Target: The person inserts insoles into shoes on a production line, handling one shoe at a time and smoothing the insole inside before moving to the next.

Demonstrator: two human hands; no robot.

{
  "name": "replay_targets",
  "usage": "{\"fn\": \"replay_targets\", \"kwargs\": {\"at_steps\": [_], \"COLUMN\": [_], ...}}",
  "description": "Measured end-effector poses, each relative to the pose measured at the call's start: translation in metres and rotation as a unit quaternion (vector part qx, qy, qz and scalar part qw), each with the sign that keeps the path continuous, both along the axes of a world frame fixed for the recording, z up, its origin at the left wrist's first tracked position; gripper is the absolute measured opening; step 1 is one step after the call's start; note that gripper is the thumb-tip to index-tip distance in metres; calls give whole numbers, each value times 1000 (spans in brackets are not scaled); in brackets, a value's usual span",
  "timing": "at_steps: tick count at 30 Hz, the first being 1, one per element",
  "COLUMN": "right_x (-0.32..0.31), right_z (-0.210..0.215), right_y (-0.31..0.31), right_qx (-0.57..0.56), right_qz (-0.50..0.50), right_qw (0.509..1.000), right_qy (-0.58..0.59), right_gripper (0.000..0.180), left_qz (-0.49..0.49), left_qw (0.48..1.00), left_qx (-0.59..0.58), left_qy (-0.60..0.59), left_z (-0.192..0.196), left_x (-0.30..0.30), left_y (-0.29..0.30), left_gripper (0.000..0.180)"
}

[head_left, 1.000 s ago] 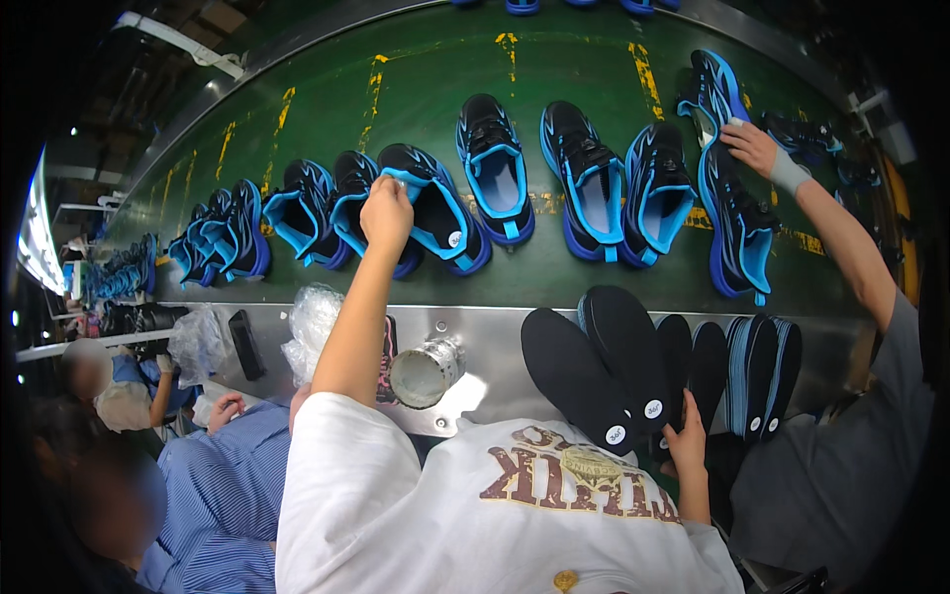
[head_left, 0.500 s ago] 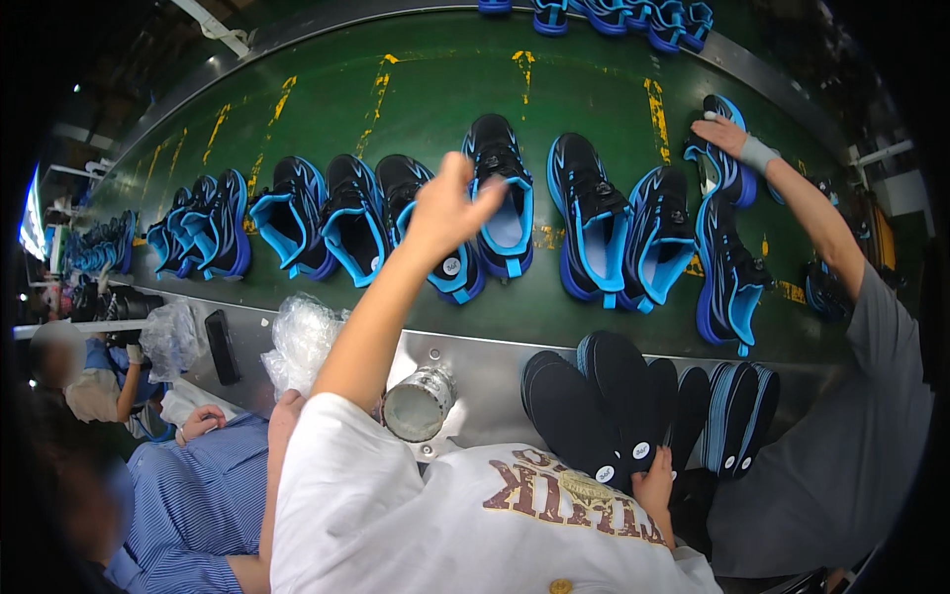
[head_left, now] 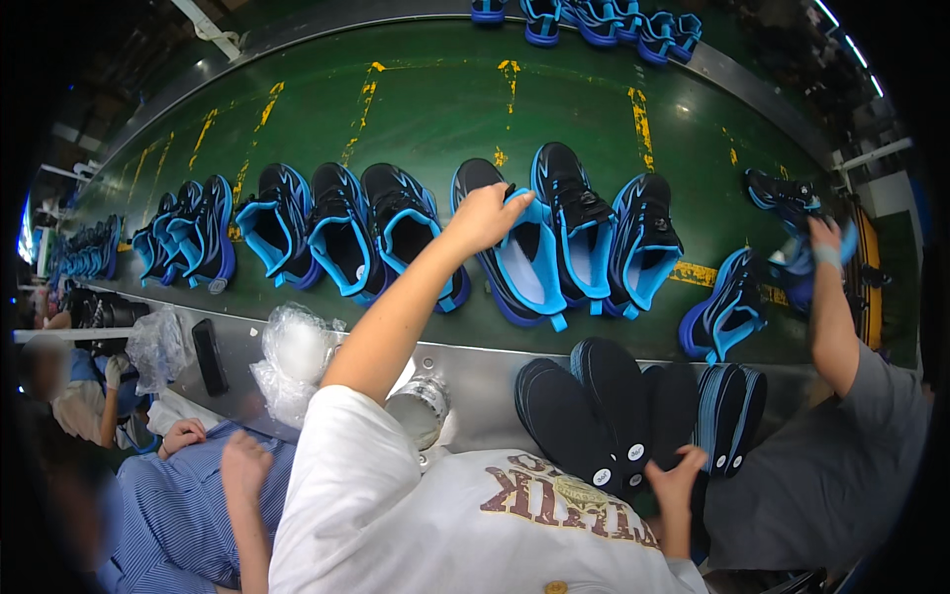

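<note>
My left hand [head_left: 487, 220] is closed at the tongue of a black and blue sports shoe [head_left: 524, 269] on the green surface; its palm is hidden. A light insole shows inside this shoe. Close on its right stand two more such shoes, one upright shoe [head_left: 577, 233] and another shoe [head_left: 648, 247]. My right hand [head_left: 676, 478], thumb and fingers apart, is beside the heel ends of black insoles [head_left: 614, 396] lying fanned at the metal edge. White round stickers mark some heels. Whether its fingertips touch an insole I cannot tell.
Left of my arm stands a row of similar shoes [head_left: 339, 238]. A metal can [head_left: 418, 411], a plastic bag [head_left: 294, 346] and a phone [head_left: 209, 356] lie along the metal ledge [head_left: 465, 366]. A co-worker's hand [head_left: 823, 236] handles a shoe at right; another person sits left.
My left hand has come down onto the shoe, which now stands turned and nearer the pair at right. My right hand has spread its fingers. The co-worker's hand has moved right with a shoe.
</note>
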State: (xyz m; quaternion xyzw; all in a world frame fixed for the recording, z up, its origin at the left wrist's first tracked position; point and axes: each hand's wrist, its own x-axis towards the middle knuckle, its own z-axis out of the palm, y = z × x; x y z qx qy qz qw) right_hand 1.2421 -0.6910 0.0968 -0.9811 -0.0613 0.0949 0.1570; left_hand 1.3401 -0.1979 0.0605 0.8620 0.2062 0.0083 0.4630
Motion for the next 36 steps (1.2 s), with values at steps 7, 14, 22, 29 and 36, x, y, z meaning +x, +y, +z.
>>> {"fn": "replay_targets", "kwargs": {"at_steps": [7, 14, 22, 29, 36], "right_x": [98, 99, 105, 101, 126], "right_z": [138, 87, -33, -3, -11], "right_y": [126, 266, 360, 347, 361], "right_qx": [103, 56, -72, 9, -138], "right_qz": [235, 506, 409, 477, 538], "right_qw": [956, 841, 909, 860, 824], "right_qy": [-143, -180, -30, -178, 117], "right_gripper": [30, 11, 15, 29, 16], "left_qz": [188, 212, 231, 225, 138], "left_qw": [942, 948, 919, 942, 976], "left_qx": [-256, -217, -317, -243, -165], "left_qy": [-109, -98, -52, -49, -20], "left_z": [-19, -14, -20, -13, -8], "left_x": [-40, -30, -24, -35, -37], "left_y": [-12, -9, 1, 6, 16], "left_gripper": [40, 44, 42, 47, 55]}}
